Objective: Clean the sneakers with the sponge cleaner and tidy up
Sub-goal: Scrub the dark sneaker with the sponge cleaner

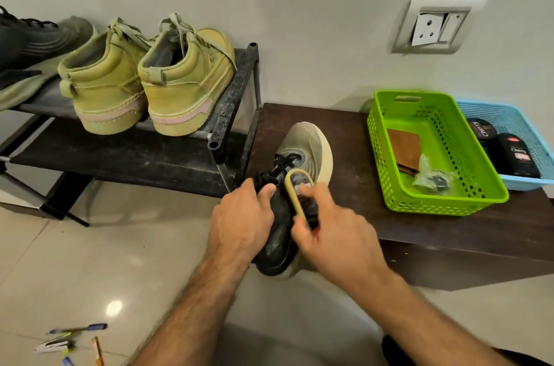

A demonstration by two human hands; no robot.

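Between your two sets of fingers, over the near edge of the dark bench [449, 230], lies the sneaker [287, 209] in work: heel toward you and overhanging the edge, pale toe away. Your left hand [242, 218] grips its left side, thumb curled onto the black laces. Your right hand [332, 230] pinches the sponge cleaner [295, 191], fingers clamped on its dark body, its yellow-rimmed end pressed to the upper just beyond your fingertips.

Progress, as judged: cleaning step underway on this shoe; the heel looks wet and glossy, the toe dry, so probably partway. What looks like its mate, a dark sneaker [27, 56], sits on the shoe rack [233, 95], far to the left of your left fingers; whether it is cleaned cannot be told. Tidying not started: the green basket [386, 155], right of your right fingers, awaits the cleaner, and pens [75, 335] lie on the floor.
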